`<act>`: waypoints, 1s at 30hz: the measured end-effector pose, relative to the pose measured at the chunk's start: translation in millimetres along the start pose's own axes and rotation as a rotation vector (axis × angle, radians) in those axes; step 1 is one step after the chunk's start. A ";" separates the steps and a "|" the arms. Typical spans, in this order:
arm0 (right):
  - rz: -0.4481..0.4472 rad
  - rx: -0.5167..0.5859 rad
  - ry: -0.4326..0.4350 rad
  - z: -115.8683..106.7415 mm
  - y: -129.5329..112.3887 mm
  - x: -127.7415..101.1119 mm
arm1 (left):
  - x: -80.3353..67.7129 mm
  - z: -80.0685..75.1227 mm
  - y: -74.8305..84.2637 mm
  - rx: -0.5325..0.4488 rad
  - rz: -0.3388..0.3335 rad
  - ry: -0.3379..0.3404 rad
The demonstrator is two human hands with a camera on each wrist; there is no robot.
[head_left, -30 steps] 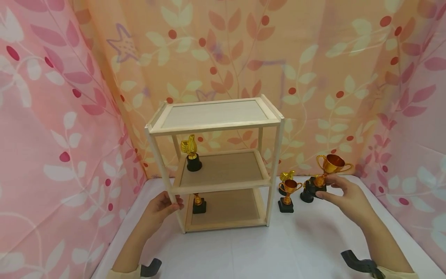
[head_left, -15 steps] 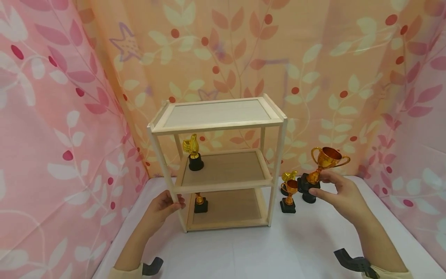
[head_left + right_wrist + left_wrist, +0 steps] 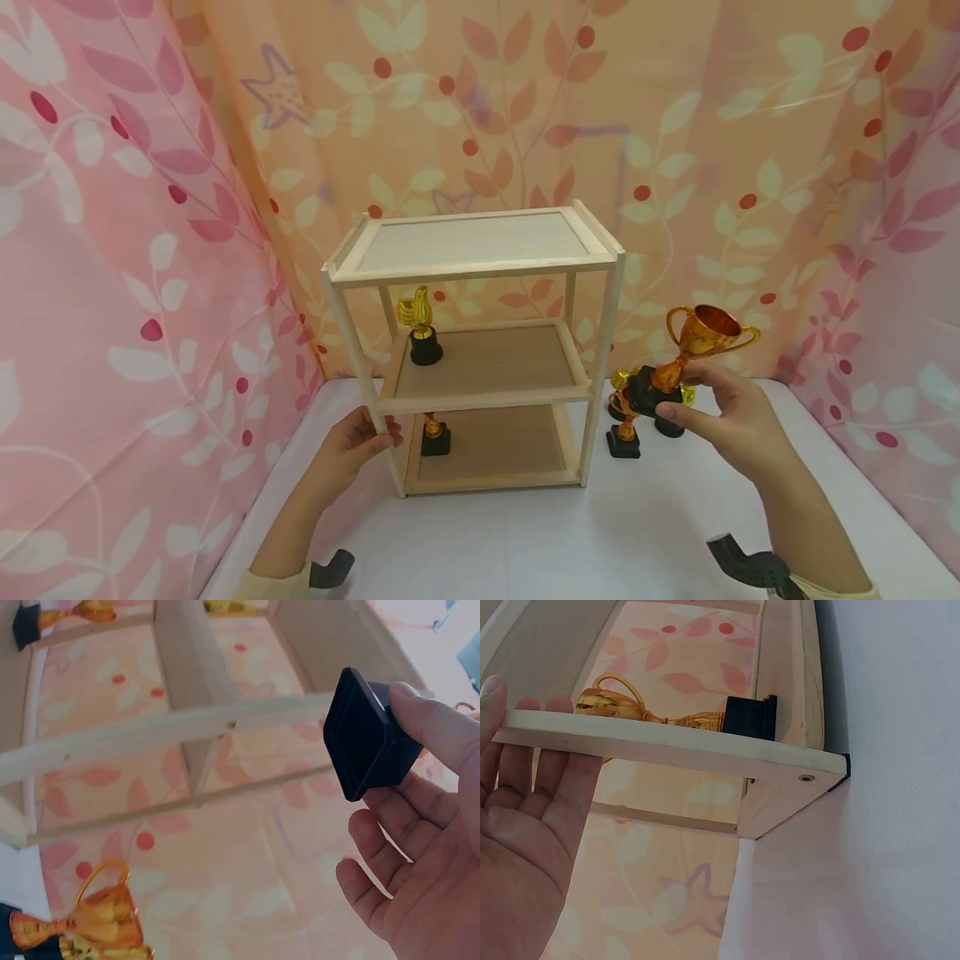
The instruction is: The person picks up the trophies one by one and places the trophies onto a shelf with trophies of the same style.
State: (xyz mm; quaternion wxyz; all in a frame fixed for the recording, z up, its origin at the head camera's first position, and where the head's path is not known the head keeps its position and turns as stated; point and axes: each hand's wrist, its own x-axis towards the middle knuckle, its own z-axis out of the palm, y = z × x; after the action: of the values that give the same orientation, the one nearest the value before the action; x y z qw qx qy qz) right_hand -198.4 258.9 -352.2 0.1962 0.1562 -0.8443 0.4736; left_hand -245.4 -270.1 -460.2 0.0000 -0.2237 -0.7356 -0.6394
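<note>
In the head view, your right hand (image 3: 738, 421) pinches a gold trophy cup (image 3: 705, 331) near its black base (image 3: 643, 393), tilted above the table (image 3: 525, 542), right of the wooden shelf (image 3: 502, 367); your left hand (image 3: 347, 448) grips the shelf's front left post (image 3: 352, 350). Left wrist: your fingers (image 3: 555, 776) wrap that post, another trophy (image 3: 750, 716) just beyond. Right wrist: your thumb (image 3: 431, 727) presses the base's side.

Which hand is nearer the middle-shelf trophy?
Left hand: it grips the rack below and left of the trophy; the right hand is farther off, beyond the rack's right side.
</note>
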 end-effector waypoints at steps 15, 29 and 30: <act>-0.083 -0.100 -0.071 28.8 -33.2 -7.7 | 0.1 -0.5 -0.1 0.017 -0.002 0.008; -0.090 -0.069 -0.184 68.7 -39.9 -9.5 | 0.4 -0.6 -1.5 0.009 0.007 0.004; -0.092 -0.061 -0.192 71.5 -39.9 -9.5 | 0.7 -0.7 -1.9 0.008 0.008 0.004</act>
State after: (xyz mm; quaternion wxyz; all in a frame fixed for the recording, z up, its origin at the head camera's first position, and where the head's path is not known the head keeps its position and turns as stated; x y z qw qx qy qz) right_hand -185.3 178.0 -361.2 0.1408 0.2333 -0.8650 0.4213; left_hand -246.8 -270.6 -461.7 0.0052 -0.2254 -0.7373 -0.6368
